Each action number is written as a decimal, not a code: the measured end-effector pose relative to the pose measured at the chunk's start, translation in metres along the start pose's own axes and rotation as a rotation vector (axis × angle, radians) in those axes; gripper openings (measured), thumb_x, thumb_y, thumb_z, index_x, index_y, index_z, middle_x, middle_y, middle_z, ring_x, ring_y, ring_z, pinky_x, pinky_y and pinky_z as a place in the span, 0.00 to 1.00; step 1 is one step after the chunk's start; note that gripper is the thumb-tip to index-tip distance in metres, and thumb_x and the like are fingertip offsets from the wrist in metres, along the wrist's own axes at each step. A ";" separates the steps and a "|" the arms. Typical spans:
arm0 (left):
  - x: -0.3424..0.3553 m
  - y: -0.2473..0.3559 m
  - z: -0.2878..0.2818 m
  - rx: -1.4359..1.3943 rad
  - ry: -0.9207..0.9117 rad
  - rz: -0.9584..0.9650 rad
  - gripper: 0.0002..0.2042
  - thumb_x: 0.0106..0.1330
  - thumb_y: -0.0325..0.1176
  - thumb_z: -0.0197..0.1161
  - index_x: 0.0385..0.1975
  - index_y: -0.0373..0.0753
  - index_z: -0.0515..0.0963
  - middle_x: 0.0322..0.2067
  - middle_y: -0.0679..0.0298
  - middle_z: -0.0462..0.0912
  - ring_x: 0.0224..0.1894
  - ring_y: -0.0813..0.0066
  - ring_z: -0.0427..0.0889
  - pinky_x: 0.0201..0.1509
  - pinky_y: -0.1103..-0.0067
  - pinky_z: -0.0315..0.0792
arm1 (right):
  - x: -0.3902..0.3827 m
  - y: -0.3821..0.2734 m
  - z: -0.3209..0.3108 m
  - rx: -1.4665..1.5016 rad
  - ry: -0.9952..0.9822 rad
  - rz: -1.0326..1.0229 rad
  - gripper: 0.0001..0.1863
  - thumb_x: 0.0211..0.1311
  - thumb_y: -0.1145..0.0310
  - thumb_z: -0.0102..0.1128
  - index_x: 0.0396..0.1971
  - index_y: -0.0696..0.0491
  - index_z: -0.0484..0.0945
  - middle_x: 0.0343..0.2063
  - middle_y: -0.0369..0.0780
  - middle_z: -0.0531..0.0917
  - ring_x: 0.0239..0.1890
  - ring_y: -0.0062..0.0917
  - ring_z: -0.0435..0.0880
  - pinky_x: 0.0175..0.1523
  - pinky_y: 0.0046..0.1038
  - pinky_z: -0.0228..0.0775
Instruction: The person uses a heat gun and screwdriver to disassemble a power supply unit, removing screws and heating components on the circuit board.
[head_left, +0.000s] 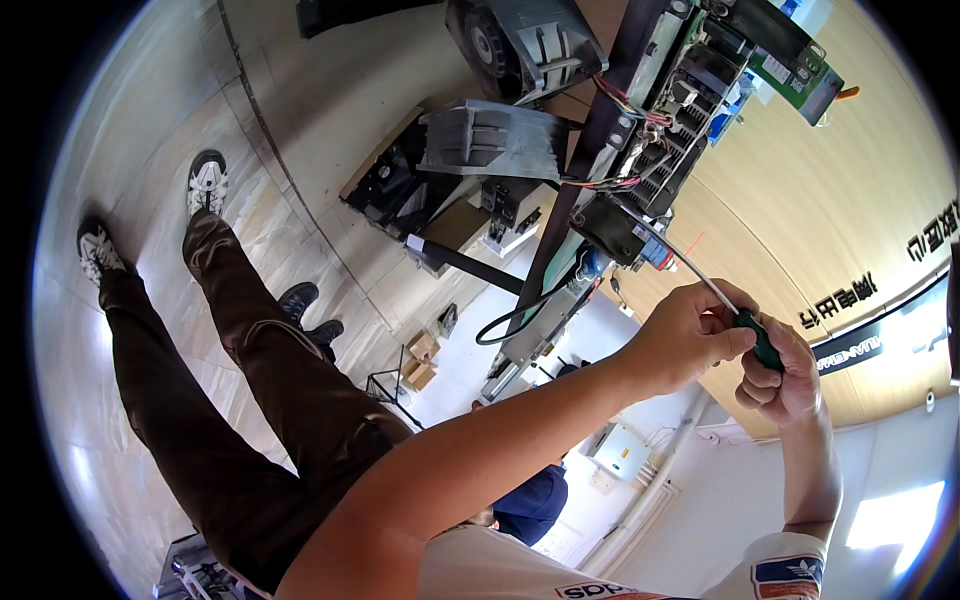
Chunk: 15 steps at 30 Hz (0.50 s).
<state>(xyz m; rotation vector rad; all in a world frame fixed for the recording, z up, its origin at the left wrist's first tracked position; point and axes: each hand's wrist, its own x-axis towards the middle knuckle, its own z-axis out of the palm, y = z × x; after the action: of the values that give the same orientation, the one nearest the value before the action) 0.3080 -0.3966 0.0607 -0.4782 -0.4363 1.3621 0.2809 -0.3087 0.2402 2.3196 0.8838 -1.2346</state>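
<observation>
A screwdriver (762, 342) with a dark green handle is held in both my hands. My right hand (790, 385) is closed around the handle. My left hand (688, 335) is closed at the front of the handle, where the long thin shaft comes out. The shaft slants up and left to a black rounded part (607, 228) at the end of a long machine assembly (660, 150). Whether its tip sits in a screw cannot be made out. Coloured wires (632, 105), dark finned parts and circuit boards line this assembly.
A green circuit board module (800, 75) sticks out at the upper right. Grey plastic housings (495, 138) lie beside the dark frame bar, and a black cable (500, 325) loops below it. Another person in dark blue clothing (535, 505) is behind my left arm. Cardboard boxes (420, 360) stand farther off.
</observation>
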 end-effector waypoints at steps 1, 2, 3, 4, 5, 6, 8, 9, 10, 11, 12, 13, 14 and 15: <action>0.001 0.003 0.002 0.017 0.011 0.007 0.18 0.64 0.36 0.69 0.48 0.31 0.75 0.28 0.66 0.81 0.28 0.85 0.78 0.29 0.85 0.70 | -0.001 0.004 0.004 -0.062 0.050 -0.088 0.21 0.74 0.49 0.45 0.47 0.53 0.66 0.11 0.29 0.60 0.09 0.11 0.48 0.16 0.18 0.43; 0.001 0.005 0.004 0.035 0.022 0.014 0.18 0.64 0.37 0.69 0.46 0.31 0.76 0.26 0.66 0.81 0.26 0.85 0.78 0.27 0.85 0.70 | -0.002 0.006 0.004 -0.125 0.100 -0.176 0.22 0.74 0.48 0.46 0.48 0.54 0.66 0.12 0.29 0.61 0.09 0.11 0.49 0.16 0.18 0.44; 0.002 0.008 0.006 0.052 0.033 0.022 0.17 0.64 0.37 0.69 0.44 0.31 0.77 0.25 0.67 0.80 0.25 0.85 0.77 0.26 0.85 0.69 | -0.001 0.011 -0.003 -0.599 0.139 -0.445 0.23 0.70 0.51 0.53 0.48 0.56 0.66 0.14 0.32 0.66 0.12 0.14 0.58 0.20 0.20 0.51; 0.001 0.011 0.008 0.103 0.054 -0.013 0.16 0.64 0.38 0.69 0.41 0.31 0.79 0.23 0.67 0.80 0.24 0.85 0.77 0.25 0.85 0.68 | 0.002 0.014 -0.003 -1.058 0.322 -0.707 0.25 0.66 0.54 0.61 0.48 0.59 0.66 0.17 0.35 0.71 0.16 0.17 0.66 0.24 0.21 0.57; 0.000 0.015 0.009 0.155 0.075 -0.047 0.16 0.64 0.39 0.69 0.38 0.31 0.80 0.21 0.67 0.79 0.22 0.85 0.77 0.23 0.85 0.67 | 0.008 0.008 -0.003 -1.413 0.303 -1.014 0.23 0.60 0.61 0.66 0.46 0.58 0.67 0.18 0.36 0.72 0.17 0.22 0.69 0.25 0.24 0.60; 0.000 0.017 0.010 0.206 0.097 -0.080 0.16 0.64 0.40 0.69 0.36 0.31 0.81 0.19 0.68 0.79 0.21 0.86 0.76 0.22 0.86 0.66 | 0.015 0.000 0.002 -1.765 0.272 -1.324 0.22 0.55 0.68 0.70 0.45 0.58 0.68 0.19 0.38 0.74 0.19 0.27 0.72 0.27 0.27 0.64; 0.001 0.019 0.014 0.201 0.138 -0.051 0.16 0.65 0.41 0.68 0.30 0.31 0.82 0.15 0.69 0.76 0.16 0.86 0.72 0.19 0.86 0.62 | 0.012 0.000 -0.010 -1.754 0.236 -1.255 0.21 0.51 0.75 0.71 0.43 0.57 0.70 0.21 0.40 0.76 0.21 0.32 0.74 0.28 0.31 0.66; 0.002 0.021 0.013 0.213 0.115 -0.085 0.15 0.65 0.41 0.68 0.33 0.31 0.81 0.15 0.69 0.77 0.17 0.86 0.72 0.19 0.86 0.62 | 0.010 0.000 -0.014 -1.749 0.219 -1.221 0.21 0.48 0.78 0.71 0.42 0.57 0.70 0.22 0.40 0.77 0.22 0.35 0.75 0.29 0.33 0.68; 0.002 0.023 0.012 0.225 0.096 -0.112 0.15 0.65 0.41 0.68 0.35 0.31 0.81 0.16 0.69 0.77 0.17 0.86 0.72 0.19 0.86 0.62 | 0.008 -0.001 -0.013 -1.722 0.238 -1.176 0.20 0.49 0.77 0.71 0.41 0.57 0.70 0.23 0.41 0.77 0.22 0.35 0.75 0.29 0.33 0.68; 0.001 0.021 0.013 0.161 0.108 -0.069 0.15 0.65 0.40 0.67 0.38 0.31 0.80 0.17 0.69 0.77 0.18 0.86 0.71 0.19 0.86 0.62 | 0.006 0.000 -0.010 -1.696 0.257 -1.130 0.19 0.50 0.77 0.70 0.41 0.57 0.70 0.23 0.41 0.78 0.22 0.35 0.75 0.30 0.33 0.68; 0.001 0.017 0.013 0.097 0.120 -0.027 0.16 0.66 0.39 0.67 0.40 0.31 0.79 0.17 0.69 0.77 0.18 0.87 0.71 0.20 0.86 0.61 | 0.006 -0.001 -0.006 -1.669 0.276 -1.084 0.19 0.51 0.76 0.70 0.41 0.56 0.71 0.24 0.42 0.78 0.22 0.35 0.75 0.30 0.33 0.68; 0.000 0.017 0.013 0.060 0.109 -0.020 0.16 0.66 0.39 0.66 0.43 0.31 0.78 0.18 0.69 0.76 0.19 0.87 0.71 0.20 0.86 0.61 | 0.009 -0.001 0.004 -1.651 0.308 -1.116 0.16 0.54 0.76 0.68 0.39 0.56 0.70 0.22 0.39 0.76 0.20 0.29 0.72 0.28 0.28 0.67; -0.001 0.017 0.014 0.022 0.096 -0.015 0.16 0.67 0.38 0.65 0.45 0.31 0.77 0.19 0.69 0.76 0.19 0.87 0.70 0.20 0.86 0.61 | 0.007 0.003 0.004 -1.403 0.343 -0.922 0.15 0.56 0.75 0.67 0.39 0.56 0.70 0.20 0.37 0.74 0.18 0.26 0.70 0.27 0.26 0.65; -0.005 0.017 0.011 0.007 0.063 -0.039 0.16 0.68 0.37 0.64 0.46 0.31 0.76 0.20 0.69 0.76 0.20 0.87 0.70 0.21 0.86 0.61 | 0.004 0.010 0.004 -1.152 0.370 -0.730 0.14 0.57 0.73 0.67 0.38 0.56 0.69 0.18 0.36 0.72 0.16 0.23 0.68 0.25 0.24 0.63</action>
<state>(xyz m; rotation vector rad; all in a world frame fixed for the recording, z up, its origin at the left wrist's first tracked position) 0.2873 -0.3979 0.0602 -0.5027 -0.3871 1.3070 0.2868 -0.3167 0.2348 1.2743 1.9888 -0.2273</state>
